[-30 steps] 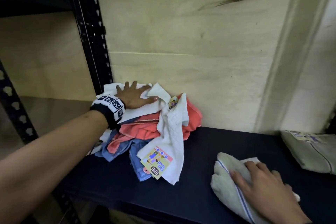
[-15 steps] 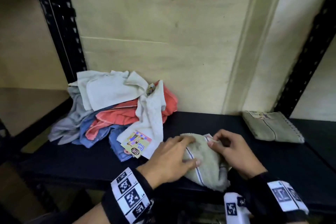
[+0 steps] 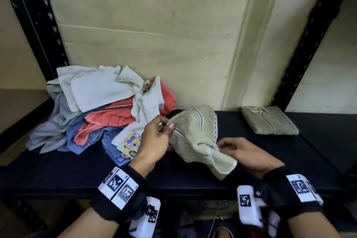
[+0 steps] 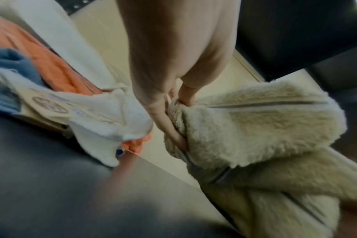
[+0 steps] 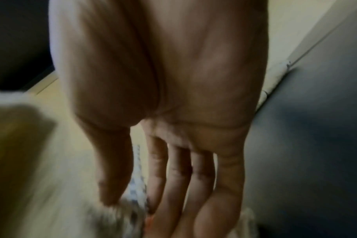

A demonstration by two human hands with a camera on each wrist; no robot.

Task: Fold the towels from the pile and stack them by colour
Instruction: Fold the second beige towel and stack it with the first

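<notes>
At the left end of the dark shelf board [image 3: 58,168] we see the loose pile of crumpled towels [image 3: 100,110], white ones on top of coral and blue ones, a grey one trailing toward the left edge; a printed card tag [image 3: 129,146] hangs from a white towel at the pile's front. Just right of that tag, our left hand [image 3: 154,142] pinches an edge of the pale green terry towel with a dark stripe [image 3: 195,133] between thumb and fingers [image 4: 181,141], the cloth bunched directly to the right of the knuckles and lifted off the board near its middle. From there the towel droops toward the front edge, where one corner sags between both hands. Our right hand [image 3: 249,154] meets the towel's right side; its thumb and fingertips [image 5: 153,207] close on a hem there, though blur keeps us from judging how firmly. Farther right, toward the back right corner of the board, a folded pale green towel [image 3: 269,122] lies flat, well apart from both hands.
</notes>
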